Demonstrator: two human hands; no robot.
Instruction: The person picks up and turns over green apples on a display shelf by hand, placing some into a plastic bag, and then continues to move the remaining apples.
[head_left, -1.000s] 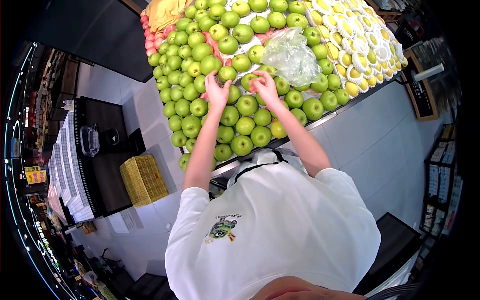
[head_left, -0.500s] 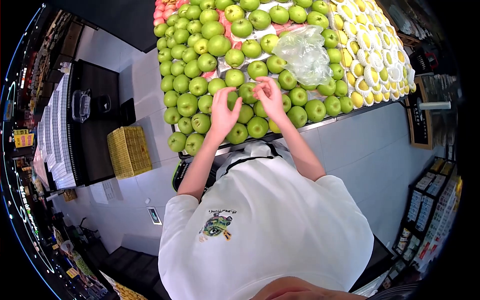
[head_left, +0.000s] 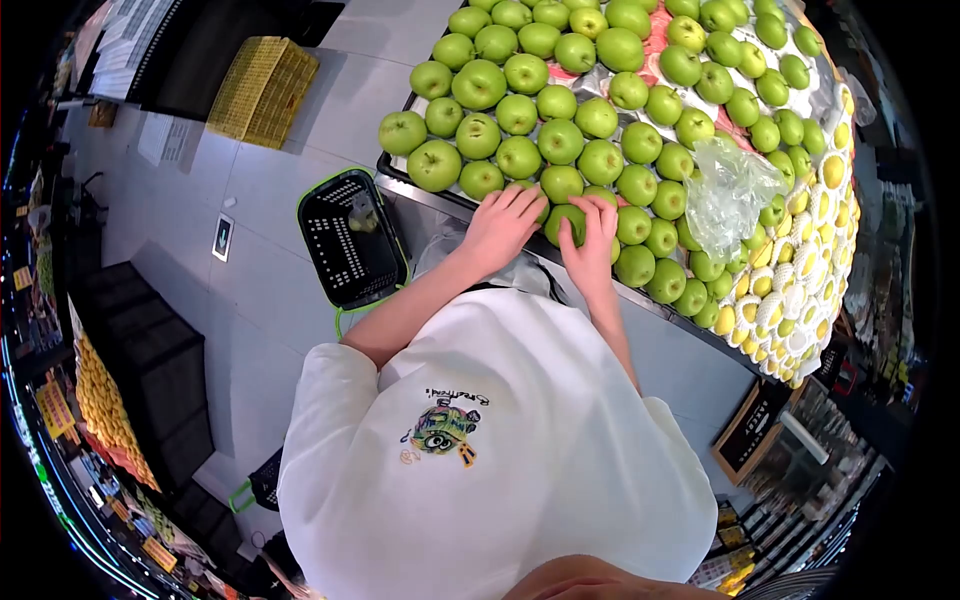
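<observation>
Green apples (head_left: 561,142) lie in rows across the slanted display in the head view. My left hand (head_left: 503,230) is at the display's front edge, its fingers curved over a green apple (head_left: 541,207) that they partly cover. Just to its right, my right hand (head_left: 593,248) has thumb and fingers around another green apple (head_left: 567,226), which still rests among the others. A crumpled clear plastic bag (head_left: 735,198) lies on the apples farther right, apart from both hands.
Yellow fruit in white foam nets (head_left: 800,265) fills the display's right end. A black shopping basket (head_left: 352,240) with a green rim stands on the floor at my left, something bagged inside. Beyond it is a yellow woven basket (head_left: 262,92). The display's metal edge (head_left: 425,192) runs before me.
The view has turned and shifted, bringing the black basket into sight. Both hands, earlier loosely raised over the apples, have come down onto apples at the front edge.
</observation>
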